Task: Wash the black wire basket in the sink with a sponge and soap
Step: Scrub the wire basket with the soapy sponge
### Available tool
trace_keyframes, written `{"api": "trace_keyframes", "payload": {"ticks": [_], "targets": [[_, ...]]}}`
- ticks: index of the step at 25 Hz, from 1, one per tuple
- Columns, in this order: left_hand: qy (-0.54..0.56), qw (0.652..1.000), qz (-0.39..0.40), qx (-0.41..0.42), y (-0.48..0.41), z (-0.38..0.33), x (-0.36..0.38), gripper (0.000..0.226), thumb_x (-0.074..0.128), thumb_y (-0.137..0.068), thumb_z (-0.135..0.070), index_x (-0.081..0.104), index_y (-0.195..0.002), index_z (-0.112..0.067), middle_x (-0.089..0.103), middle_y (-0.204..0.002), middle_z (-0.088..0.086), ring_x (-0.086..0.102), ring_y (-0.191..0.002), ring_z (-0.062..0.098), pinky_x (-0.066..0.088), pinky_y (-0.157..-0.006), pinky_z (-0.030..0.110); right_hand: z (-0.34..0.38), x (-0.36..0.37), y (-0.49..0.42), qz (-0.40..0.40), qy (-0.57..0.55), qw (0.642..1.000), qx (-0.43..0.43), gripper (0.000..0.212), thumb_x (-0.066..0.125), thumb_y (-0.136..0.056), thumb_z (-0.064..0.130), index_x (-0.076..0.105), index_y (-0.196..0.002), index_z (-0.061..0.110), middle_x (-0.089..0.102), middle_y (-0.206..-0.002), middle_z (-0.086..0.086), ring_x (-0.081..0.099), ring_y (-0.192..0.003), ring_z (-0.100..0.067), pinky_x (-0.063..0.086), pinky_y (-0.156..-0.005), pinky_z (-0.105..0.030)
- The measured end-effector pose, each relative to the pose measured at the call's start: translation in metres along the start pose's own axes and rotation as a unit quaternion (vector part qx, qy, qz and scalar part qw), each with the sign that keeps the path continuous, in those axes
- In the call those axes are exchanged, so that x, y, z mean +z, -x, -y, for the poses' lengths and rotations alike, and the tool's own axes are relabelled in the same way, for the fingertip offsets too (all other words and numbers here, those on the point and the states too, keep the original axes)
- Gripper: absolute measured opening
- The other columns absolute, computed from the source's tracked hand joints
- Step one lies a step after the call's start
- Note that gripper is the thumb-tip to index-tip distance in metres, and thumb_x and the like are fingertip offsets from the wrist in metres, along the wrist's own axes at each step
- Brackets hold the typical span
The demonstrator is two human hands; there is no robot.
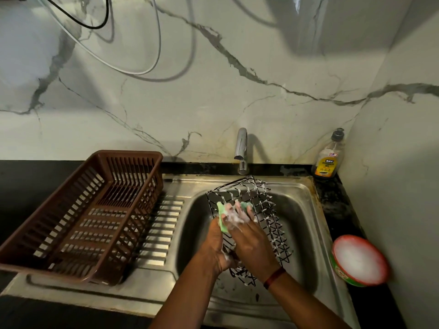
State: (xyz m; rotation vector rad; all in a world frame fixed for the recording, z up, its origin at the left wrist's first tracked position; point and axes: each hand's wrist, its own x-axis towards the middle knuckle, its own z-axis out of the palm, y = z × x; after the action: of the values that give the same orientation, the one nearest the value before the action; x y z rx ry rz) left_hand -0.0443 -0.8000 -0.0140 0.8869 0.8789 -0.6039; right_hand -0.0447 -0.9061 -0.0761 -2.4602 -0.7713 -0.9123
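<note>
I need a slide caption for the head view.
Right hand rubs a green sponge on the black wire basket, held by the left hand in the sink.

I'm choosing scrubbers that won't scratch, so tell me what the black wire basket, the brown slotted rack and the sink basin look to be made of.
Black wire basket: thin metal wire, likely dark-coated; a rigid grid with foam clinging to it.
Brown slotted rack: moulded plastic with a dull sheen and thick, even ribs.
Sink basin: probably stainless steel; brushed grey, with soft reflections and stains.
</note>
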Motion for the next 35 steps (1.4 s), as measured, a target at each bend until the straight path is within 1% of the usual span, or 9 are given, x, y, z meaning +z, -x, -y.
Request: {"api": "trace_keyframes", "payload": {"ticks": [3,7,12,17,20,26,29,32,35], "targets": [[-0.014,0.999,-0.037,0.003,-0.003,-0.002,-0.001,0.076,0.071,-0.081,-0.060,0.049,-0.129,-0.006,0.045,-0.132,0.023,0.047,-0.111,0.042,0.047,-0.084,0.053,-0.029,-0.003,0.011,0.015,0.054,0.998,-0.025,0.063,0.042,-0.083,-0.009,0.042,-0.143,0.010,0.042,-0.150,-0.014,0.033,-0.143,-0.034,0.032,-0.112,-0.056],[-0.004,0.998,-0.053,0.017,-0.012,-0.001,-0.002,0.090,0.078,-0.067,-0.057,0.048,-0.139,-0.012,0.047,-0.134,0.020,0.049,-0.108,0.039,0.052,-0.079,0.046,-0.050,-0.004,0.015,0.020,0.085,0.993,0.076,0.089,0.047,-0.067,-0.023,0.036,-0.147,0.012,0.036,-0.154,-0.014,0.027,-0.145,-0.035,0.024,-0.116,-0.056],[0.005,0.998,-0.062,0.020,-0.016,-0.002,-0.004,0.089,0.074,-0.067,-0.058,0.049,-0.139,-0.012,0.042,-0.138,0.019,0.047,-0.109,0.037,0.049,-0.090,0.044,-0.042,0.002,0.018,-0.017,0.062,0.976,0.206,0.080,0.053,-0.068,-0.021,0.047,-0.142,0.008,0.040,-0.150,-0.016,0.036,-0.141,-0.035,0.025,-0.118,-0.047],[-0.006,1.000,-0.030,0.003,-0.019,-0.005,-0.009,0.090,0.071,-0.074,-0.068,0.060,-0.136,-0.003,0.064,-0.124,0.024,0.064,-0.105,0.040,0.057,-0.076,0.046,0.000,0.010,0.035,0.020,0.009,0.999,0.027,0.056,0.044,-0.086,-0.001,0.047,-0.141,0.008,0.047,-0.146,-0.014,0.039,-0.140,-0.031,0.038,-0.112,-0.048],[0.012,0.999,-0.040,0.005,-0.013,-0.009,-0.010,0.083,0.073,-0.074,-0.063,0.058,-0.137,-0.011,0.058,-0.123,0.021,0.060,-0.099,0.037,0.055,-0.072,0.042,-0.017,0.005,0.039,0.063,0.058,0.995,-0.046,0.070,0.061,-0.082,0.004,0.036,-0.146,0.013,0.042,-0.151,-0.012,0.035,-0.143,-0.029,0.034,-0.114,-0.049],[0.072,0.995,-0.064,0.028,-0.004,-0.014,-0.005,0.081,0.071,-0.074,-0.054,0.052,-0.145,-0.020,0.038,-0.144,0.014,0.043,-0.095,0.037,0.045,-0.067,0.042,-0.063,-0.004,0.028,0.035,0.072,0.977,0.198,0.087,0.066,-0.063,-0.019,0.043,-0.142,0.011,0.049,-0.143,-0.017,0.045,-0.134,-0.034,0.026,-0.118,-0.049],[0.073,0.995,-0.055,0.026,-0.006,-0.016,-0.002,0.072,0.068,-0.082,-0.056,0.053,-0.142,-0.019,0.044,-0.130,0.013,0.043,-0.092,0.036,0.043,-0.068,0.042,-0.037,0.001,0.038,0.021,0.034,0.991,0.128,0.075,0.047,-0.072,-0.018,0.048,-0.141,0.010,0.046,-0.147,-0.014,0.040,-0.139,-0.029,0.040,-0.110,-0.048],[0.082,0.996,-0.019,-0.015,-0.007,-0.016,-0.003,0.066,0.068,-0.085,-0.057,0.056,-0.123,-0.004,0.053,-0.110,0.020,0.055,-0.090,0.040,0.048,-0.068,0.048,-0.004,0.006,0.053,0.034,0.017,0.999,0.022,0.065,0.040,-0.082,-0.011,0.045,-0.144,0.009,0.043,-0.150,-0.012,0.035,-0.143,-0.027,0.035,-0.114,-0.046],[0.099,0.995,-0.008,-0.025,-0.007,-0.018,-0.008,0.068,0.071,-0.082,-0.058,0.055,-0.121,-0.004,0.056,-0.117,0.024,0.059,-0.092,0.043,0.052,-0.067,0.051,-0.014,0.005,0.062,0.054,0.035,0.997,-0.031,0.069,0.043,-0.082,-0.010,0.039,-0.147,0.011,0.040,-0.152,-0.012,0.033,-0.144,-0.028,0.029,-0.117,-0.048]]}}
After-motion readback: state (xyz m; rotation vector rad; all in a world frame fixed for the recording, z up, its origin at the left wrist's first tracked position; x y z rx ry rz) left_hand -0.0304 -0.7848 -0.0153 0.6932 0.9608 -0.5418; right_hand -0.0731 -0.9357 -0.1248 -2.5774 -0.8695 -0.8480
